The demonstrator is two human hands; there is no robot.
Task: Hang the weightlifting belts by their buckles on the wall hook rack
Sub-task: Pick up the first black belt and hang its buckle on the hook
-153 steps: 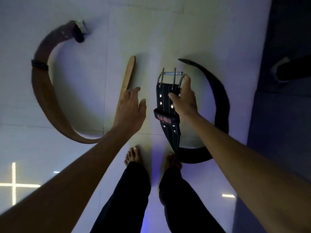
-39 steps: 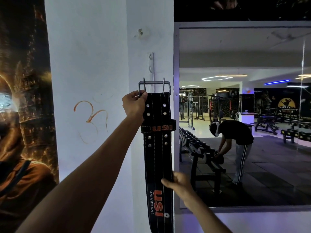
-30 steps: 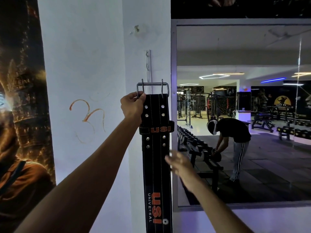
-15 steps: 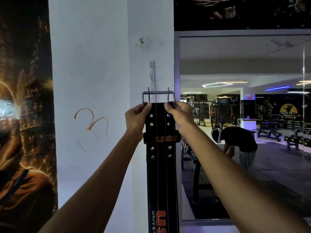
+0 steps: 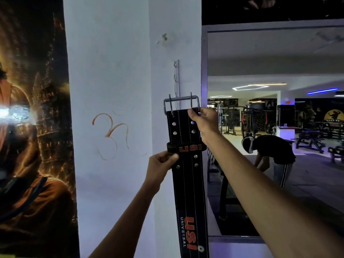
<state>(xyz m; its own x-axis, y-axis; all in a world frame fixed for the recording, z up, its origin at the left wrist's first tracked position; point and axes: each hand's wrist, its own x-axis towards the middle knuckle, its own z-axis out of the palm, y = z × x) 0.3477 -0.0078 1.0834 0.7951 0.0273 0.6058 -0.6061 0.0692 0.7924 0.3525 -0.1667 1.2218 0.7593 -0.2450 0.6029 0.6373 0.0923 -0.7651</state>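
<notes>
A black leather weightlifting belt (image 5: pixel 188 183) with red USI lettering hangs straight down in front of a white pillar. Its two-prong metal buckle (image 5: pixel 181 104) is at the top, just below the lower end of a narrow white hook rack (image 5: pixel 176 79) screwed vertically to the pillar. My right hand (image 5: pixel 203 121) grips the belt's top right corner beside the buckle. My left hand (image 5: pixel 161 163) pinches the belt's left edge just under the keeper loop. Whether the buckle touches a hook cannot be told.
A dark poster (image 5: pixel 33 127) covers the wall left of the pillar. A large framed mirror (image 5: pixel 275 118) to the right reflects the gym with machines and a person bending over. An orange scribble (image 5: pixel 111 135) marks the pillar face.
My left hand has slid down from the belt's top corner to its edge below the keeper loop. The right hand stays at the top by the buckle, and the belt is held at about the same height.
</notes>
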